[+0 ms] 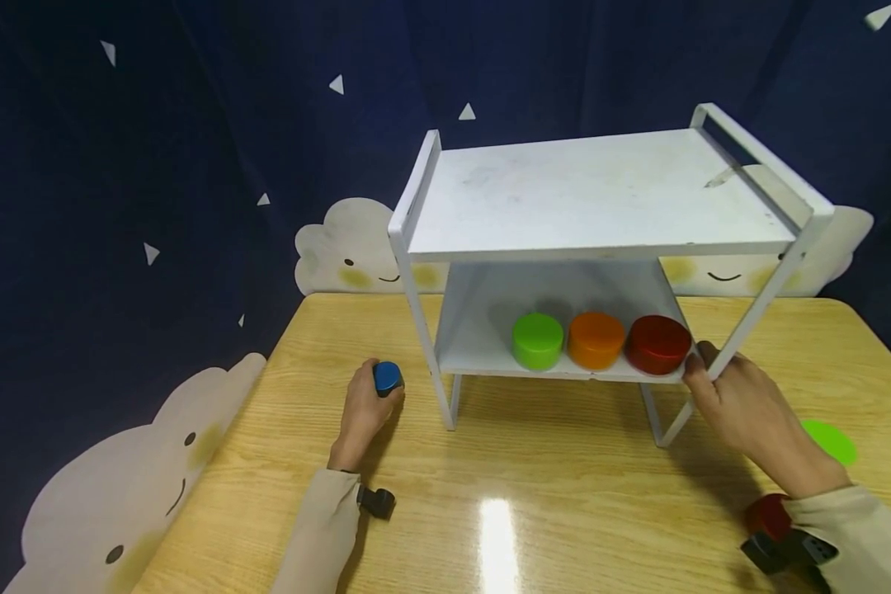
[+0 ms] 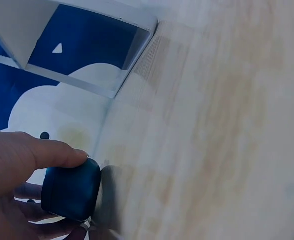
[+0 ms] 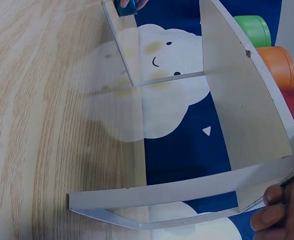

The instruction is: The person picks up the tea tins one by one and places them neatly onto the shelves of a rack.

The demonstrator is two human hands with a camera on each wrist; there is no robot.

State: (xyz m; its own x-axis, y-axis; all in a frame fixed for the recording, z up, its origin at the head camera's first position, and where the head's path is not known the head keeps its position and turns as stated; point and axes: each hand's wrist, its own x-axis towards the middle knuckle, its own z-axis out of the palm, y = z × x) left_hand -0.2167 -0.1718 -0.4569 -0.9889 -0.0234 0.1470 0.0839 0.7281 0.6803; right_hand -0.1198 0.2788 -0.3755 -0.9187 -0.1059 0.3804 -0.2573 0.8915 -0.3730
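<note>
My left hand [image 1: 360, 409] holds a small blue round tin [image 1: 388, 376] on the table, left of a white two-tier shelf rack [image 1: 601, 194]. The left wrist view shows the thumb along one side of the blue tin [image 2: 72, 191] and the fingers around the other. At the rack's right side, my right hand [image 1: 750, 404] grips the frame by the lower shelf, its thumb close to a red round tin [image 1: 658, 345]. Curled fingers [image 3: 271, 216] show there in the right wrist view. Beside the red tin on the lower shelf sit an orange tin [image 1: 596, 340] and a green tin [image 1: 538, 341].
A flat bright green disc [image 1: 830, 442] lies on the wooden table [image 1: 431, 511] beyond my right wrist. Another red round thing [image 1: 768, 516] is partly hidden by my right sleeve and wrist camera. A dark blue curtain [image 1: 282, 99] with white clouds hangs behind the table.
</note>
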